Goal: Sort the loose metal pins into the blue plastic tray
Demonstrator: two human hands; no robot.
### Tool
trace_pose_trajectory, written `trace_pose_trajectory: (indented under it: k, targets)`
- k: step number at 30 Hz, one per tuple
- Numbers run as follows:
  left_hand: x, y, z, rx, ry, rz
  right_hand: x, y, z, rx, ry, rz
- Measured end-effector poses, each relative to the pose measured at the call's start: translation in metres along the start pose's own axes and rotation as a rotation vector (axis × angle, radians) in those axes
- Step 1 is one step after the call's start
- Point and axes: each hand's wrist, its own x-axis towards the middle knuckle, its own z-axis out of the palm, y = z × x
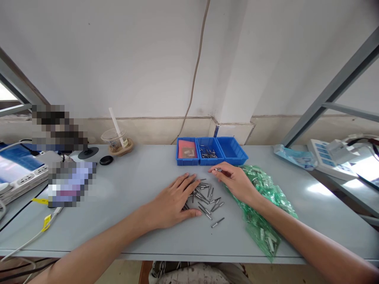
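My left hand [173, 201] lies flat with fingers spread over the left side of a loose pile of metal blind rivets [204, 195], hiding part of it. My right hand [237, 183] is just in front of the blue bins, thumb and fingertips pinching one small rivet [218, 169]. A single rivet [218, 222] rests apart from the pile, nearer the front edge. Behind the hands stand three joined blue bins: the left bin [187, 161] contains a pink packet, the middle bin [211, 161] has several rivets, and the right bin [231, 146] shows a bare floor.
Green plastic bags [263, 181] of small parts lie under and beside my right forearm. Toward the left are a lidded cup [114, 136], a round black object [106, 160], a power strip [32, 177] and cables. Another power strip [328, 159] and a blue packet [296, 157] are on the right.
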Motion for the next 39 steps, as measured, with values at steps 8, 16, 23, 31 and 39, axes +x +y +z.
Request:
trace_pose_trajectory:
  k: [8,16,23,31,39]
  targets:
    - [0.0025,-0.0028,-0.0060,0.012,0.057,0.082,-0.0014,0.0000,0.0000,0.021,-0.004,0.012]
    - [0.0045,-0.0050,-0.0045,-0.041,0.052,0.087,-0.0015,-0.0045,-0.0024,-0.002,0.013,0.040]
    - [0.0044,-0.0007,-0.0038,-0.082,0.038,0.116,-0.0007,-0.0026,-0.0014,-0.006,0.025,0.036]
    - [0.0033,0.0016,-0.0033,-0.090,0.040,0.137,-0.0004,-0.0032,-0.0014,-0.015,0.034,0.017]
    - [0.0045,-0.0038,-0.0081,-0.018,0.035,0.152,-0.0012,-0.0027,-0.0018,0.004,0.014,0.016]
